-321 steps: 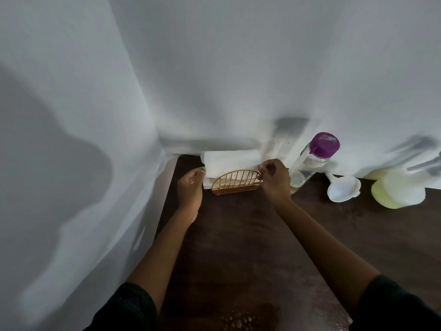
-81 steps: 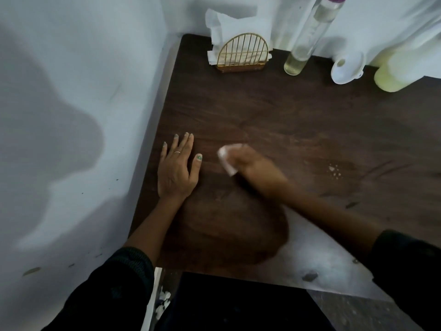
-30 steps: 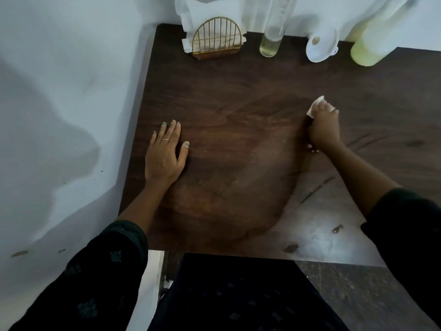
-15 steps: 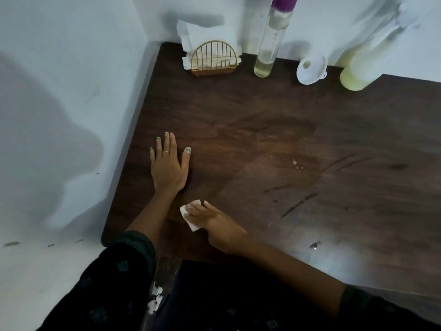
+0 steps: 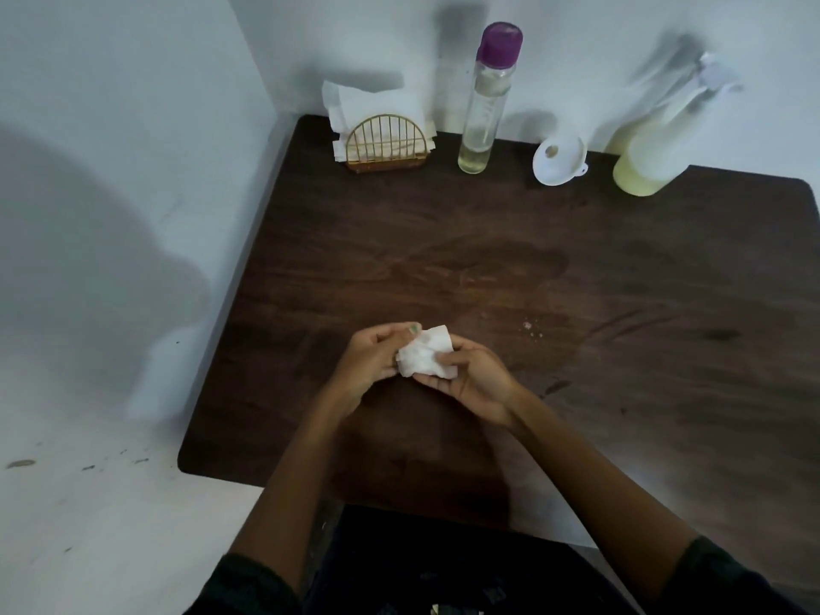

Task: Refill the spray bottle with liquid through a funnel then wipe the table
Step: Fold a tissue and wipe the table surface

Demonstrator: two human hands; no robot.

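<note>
Over the table (image 5: pixel 577 268), near its front edge, we see the tissue (image 5: pixel 423 357) between both hands: left hand (image 5: pixel 370 361) pinches it, right hand (image 5: pixel 470 377) curls beneath, gripping it; spray bottle (image 5: pixel 652 157) stands far back right

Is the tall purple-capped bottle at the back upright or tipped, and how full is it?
Upright and nearly empty: the purple-capped bottle stands on its base on the table, with pale liquid only near its bottom.
</note>
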